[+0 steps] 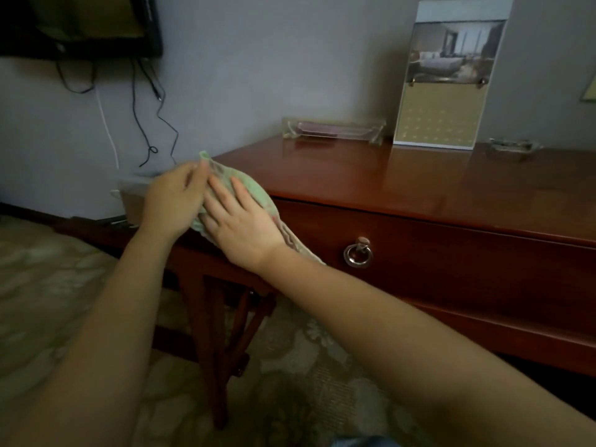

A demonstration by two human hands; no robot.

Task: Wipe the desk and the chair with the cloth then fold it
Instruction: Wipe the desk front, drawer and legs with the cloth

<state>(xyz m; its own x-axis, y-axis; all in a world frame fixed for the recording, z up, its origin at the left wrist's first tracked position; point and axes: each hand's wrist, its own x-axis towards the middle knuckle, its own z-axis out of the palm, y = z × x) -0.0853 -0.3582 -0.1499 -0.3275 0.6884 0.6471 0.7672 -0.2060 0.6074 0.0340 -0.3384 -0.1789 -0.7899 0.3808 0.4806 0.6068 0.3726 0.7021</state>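
Observation:
A pale green cloth [254,188] lies draped over the left front corner of the reddish wooden desk [403,182], with one end hanging down past the drawer front. My left hand [174,201] pinches the cloth's upper corner between thumb and fingers. My right hand [238,221] lies flat on the cloth with straight fingers, pressing it against the desk corner. No chair can be made out with certainty; a dark wooden frame [222,317] stands under the desk's left end.
On the desk's back edge stand a clear acrylic holder [332,130], an upright picture stand [451,79] and a glass ashtray [512,146]. The drawer has a metal ring pull [358,253]. A wall screen [80,24] trails cables at the left. Patterned carpet [48,285] lies below.

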